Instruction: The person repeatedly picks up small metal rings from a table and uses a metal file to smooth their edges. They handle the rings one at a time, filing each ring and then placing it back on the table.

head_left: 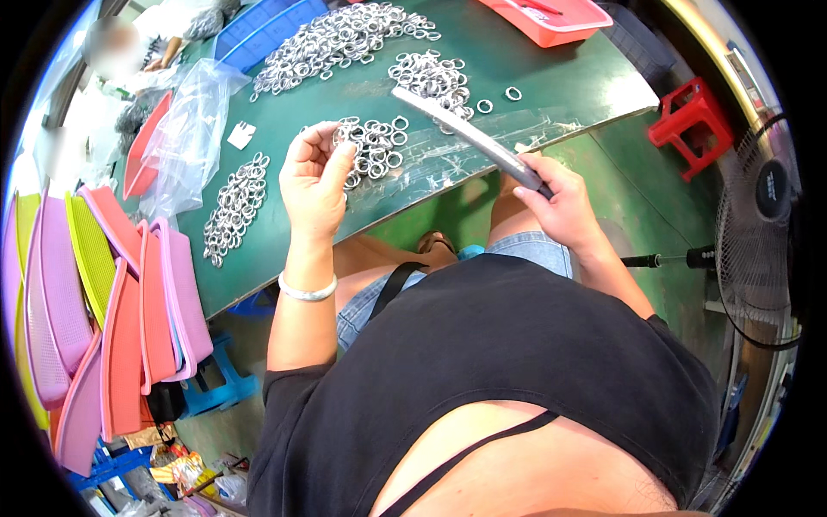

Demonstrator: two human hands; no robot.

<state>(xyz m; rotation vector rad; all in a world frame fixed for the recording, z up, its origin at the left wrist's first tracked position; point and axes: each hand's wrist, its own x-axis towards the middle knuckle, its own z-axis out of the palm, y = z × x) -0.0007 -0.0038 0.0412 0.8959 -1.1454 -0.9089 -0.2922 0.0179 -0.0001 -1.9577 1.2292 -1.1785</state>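
My right hand [556,196] is closed round the dark handle end of a long, flat file [469,133]. Its silver blade points up and left over the table. To the left, my left hand [317,177] has its fingers curled and its thumb against them, beside a small pile of metal rings [375,148]. Whatever the fingertips pinch is hidden by the thumb and lost among the rings. Behind the file's tip lies another heap of rings [428,76]. A larger ring heap [336,43] spreads farther back, and a narrow ring pile [236,209] lies left of my left hand.
The green table [284,129] ends just before my lap. A red tray [551,21] and blue crate [258,34] stand at the back. Clear plastic bags [194,129] lie left, near stacked coloured baskets [138,319]. At right are a red stool [692,127] and a fan [758,233].
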